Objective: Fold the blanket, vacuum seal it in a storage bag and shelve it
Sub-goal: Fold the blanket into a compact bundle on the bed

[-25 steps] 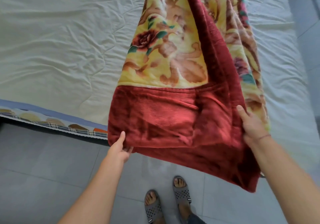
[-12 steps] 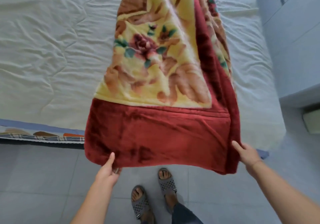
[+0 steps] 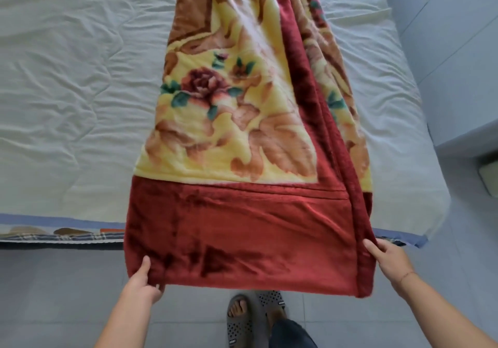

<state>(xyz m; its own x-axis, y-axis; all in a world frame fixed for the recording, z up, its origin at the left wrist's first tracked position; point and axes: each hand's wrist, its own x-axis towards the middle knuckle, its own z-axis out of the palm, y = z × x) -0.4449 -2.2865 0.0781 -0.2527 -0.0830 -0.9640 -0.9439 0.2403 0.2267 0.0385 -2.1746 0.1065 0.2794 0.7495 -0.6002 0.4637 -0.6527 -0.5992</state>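
A thick plush blanket (image 3: 242, 137), yellow with flowers and a dark red border, lies folded lengthwise in a long strip across the bed. Its red near end hangs past the mattress edge toward me. My left hand (image 3: 144, 284) pinches the near left corner, thumb on top and fingers underneath. My right hand (image 3: 388, 260) grips the near right corner, where several layers stack along the folded edge. The near edge is stretched flat between both hands. The far end runs out of view at the top.
The bed (image 3: 67, 105) has a wrinkled white sheet and a patterned mattress edge (image 3: 54, 233). Grey tiled floor (image 3: 54, 293) lies below, with my sandalled feet (image 3: 256, 318) under the blanket end. A grey cabinet (image 3: 458, 64) stands at the right of the bed.
The near end was pulled toward me and spread wider and flatter. My hands have moved further apart, and the sagging right corner is now level with the left.
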